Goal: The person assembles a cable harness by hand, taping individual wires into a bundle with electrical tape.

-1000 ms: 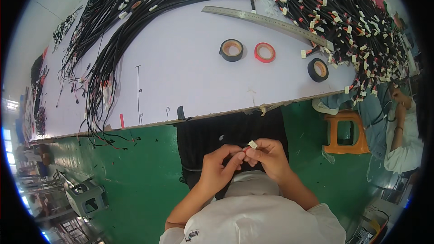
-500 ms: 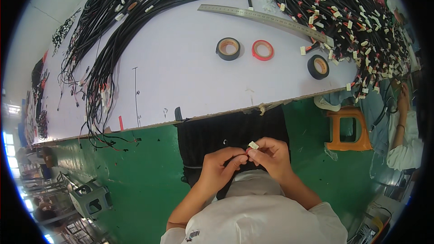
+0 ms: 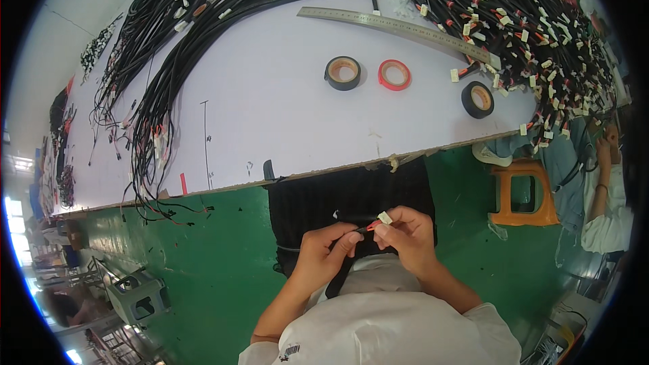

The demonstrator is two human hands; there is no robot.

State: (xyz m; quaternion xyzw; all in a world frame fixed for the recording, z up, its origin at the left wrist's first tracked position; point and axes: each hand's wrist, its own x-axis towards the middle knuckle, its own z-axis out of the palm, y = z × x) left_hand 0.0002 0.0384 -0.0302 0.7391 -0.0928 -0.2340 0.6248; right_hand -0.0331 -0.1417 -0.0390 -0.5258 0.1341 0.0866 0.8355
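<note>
In front of my lap, both hands are on a black cable [image 3: 362,230] with short red wires [image 3: 371,226] at its end. A white plug connector [image 3: 385,217] caps those wires. My left hand [image 3: 323,249] pinches the black sheath between thumb and fingers. At the connector end, my right hand [image 3: 410,235] grips close to the red wires, with the plug standing out above its thumb. A dark length of the cable seems to run down below my left hand, partly hidden by it.
On the white table [image 3: 291,108] lie black tape [image 3: 343,73], red tape [image 3: 394,75], more black tape [image 3: 478,99] and a steel ruler [image 3: 399,27]. Cable bundles [image 3: 196,40] lie left, a connector-ended pile [image 3: 520,34] right. An orange stool [image 3: 500,192] stands near a co-worker's arm [image 3: 600,182].
My hands have drawn slightly apart, so more of the red wires and black sheath now shows between them. The white connector has shifted a little to the right.
</note>
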